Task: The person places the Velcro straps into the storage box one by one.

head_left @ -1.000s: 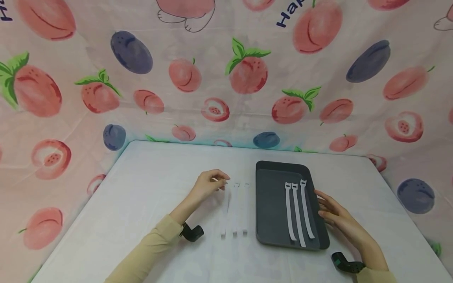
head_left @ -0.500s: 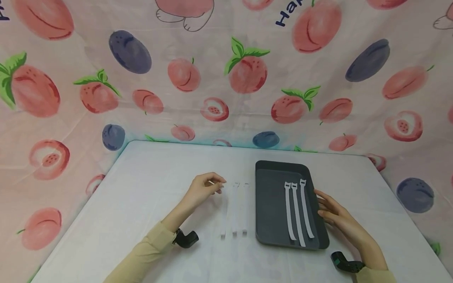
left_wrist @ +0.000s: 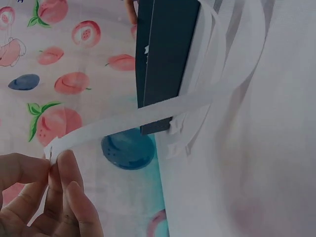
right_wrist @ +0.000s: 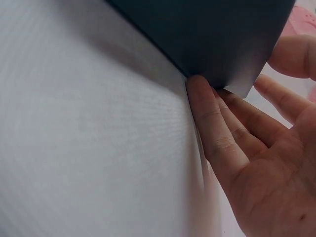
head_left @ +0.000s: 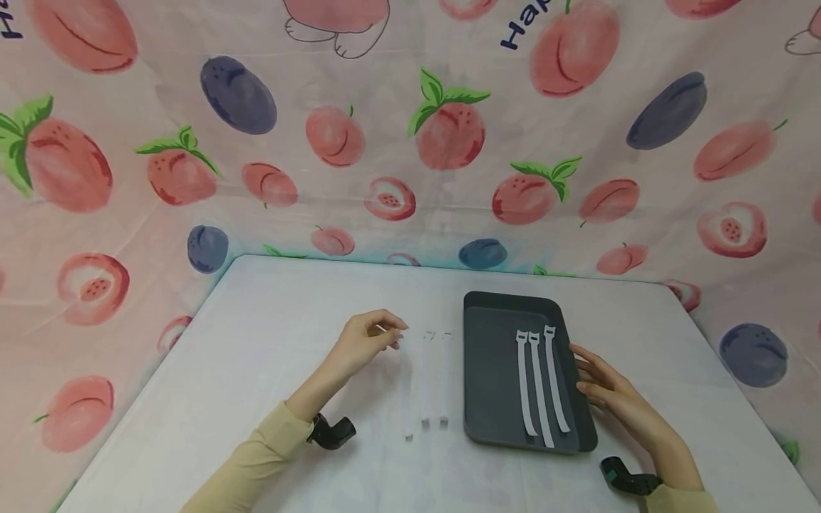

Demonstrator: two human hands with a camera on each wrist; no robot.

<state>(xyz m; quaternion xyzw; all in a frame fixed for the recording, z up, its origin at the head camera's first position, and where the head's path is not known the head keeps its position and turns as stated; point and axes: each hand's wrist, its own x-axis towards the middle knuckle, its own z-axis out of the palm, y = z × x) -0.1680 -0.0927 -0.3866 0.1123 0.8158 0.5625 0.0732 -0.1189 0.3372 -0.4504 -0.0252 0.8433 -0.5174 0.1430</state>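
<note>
My left hand (head_left: 362,343) pinches the slotted head of a white cable strap (left_wrist: 133,116) between thumb and fingertips, left of the tray. The strap curves from the fingers toward the white table; against that white it is faint in the head view. Two more white straps (head_left: 435,377) lie side by side between this hand and the dark grey tray (head_left: 490,370). Inside the tray, toward its right side, are three white straps (head_left: 541,388), heads away from me. My right hand (head_left: 618,395) rests at the tray's right side, its extended fingers (right_wrist: 212,118) touching the outer wall.
A white cloth covers the table (head_left: 282,299). Behind it hangs a fruit-patterned curtain (head_left: 359,235). Black wrist cameras (head_left: 333,432) sit on both forearms, close above the tabletop.
My left hand has moved left, away from the tray, with the strap still pinched. The strap's lower end has shifted slightly toward me. My right hand and the tray stay in place.
</note>
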